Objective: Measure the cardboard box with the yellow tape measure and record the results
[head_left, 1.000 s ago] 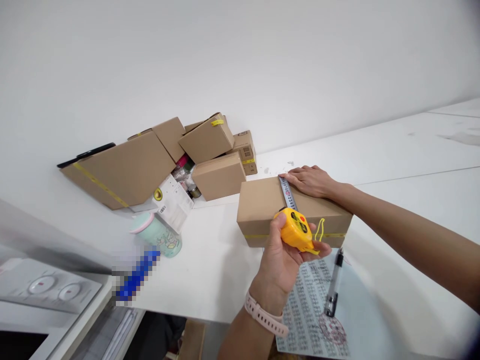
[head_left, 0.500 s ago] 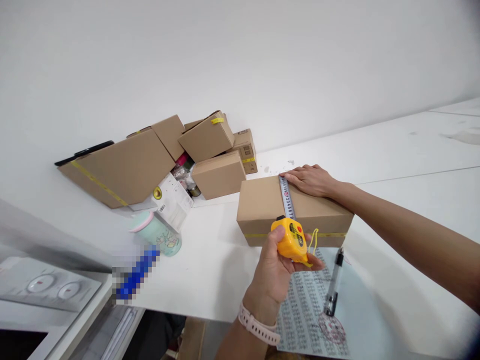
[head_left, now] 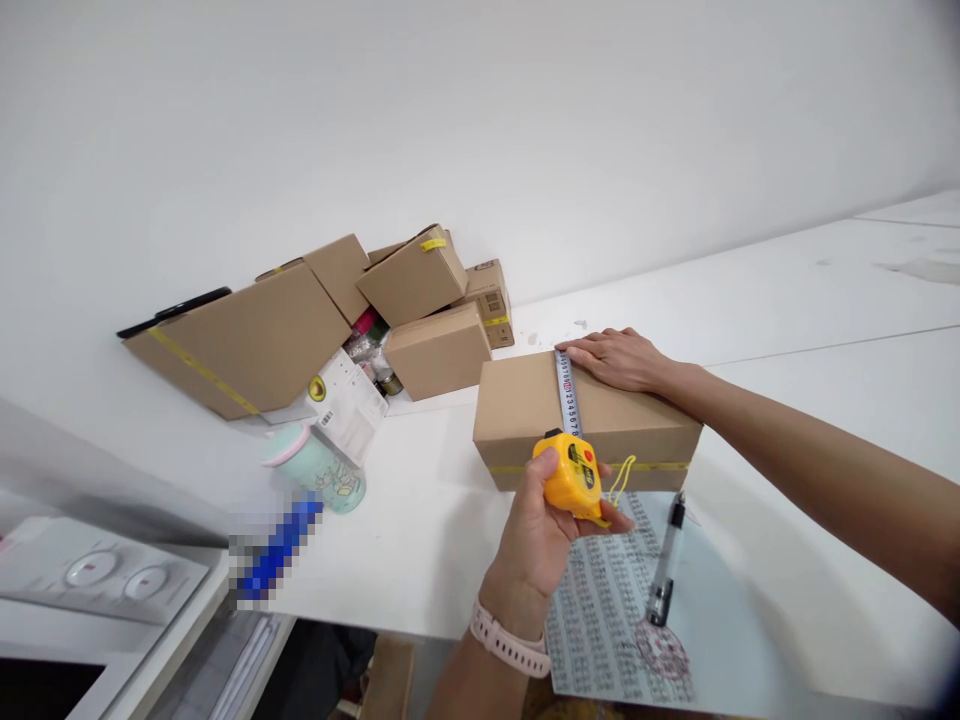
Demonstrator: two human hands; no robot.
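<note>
My left hand point(head_left: 534, 520) is closed around a yellow tape measure point(head_left: 571, 474) at the near side of a brown cardboard box point(head_left: 517, 400), thumb on the case's left side. Its metal blade point(head_left: 568, 395) runs across the box's top to the far edge. There my right hand point(head_left: 619, 360) rests on the top and holds the blade's end with its foremost fingers; the exact grip is partly hidden. A yellow wrist loop point(head_left: 622, 480) hangs from the case. Below the box lie a printed sheet point(head_left: 592, 620) and a clear pen point(head_left: 666, 565) with black ends.
Several cardboard boxes point(head_left: 240, 345) are stacked against the wall at left. In front are a white package point(head_left: 352, 410) with an avocado picture, a mint cup point(head_left: 322, 470) and a blurred blue item point(head_left: 281, 550). A white drawer unit point(head_left: 187, 610) borders the table's left.
My left hand and the tape case have shifted slightly left, bringing the blade a little left across the box top. My right hand stays at the far edge. The view has shifted slightly.
</note>
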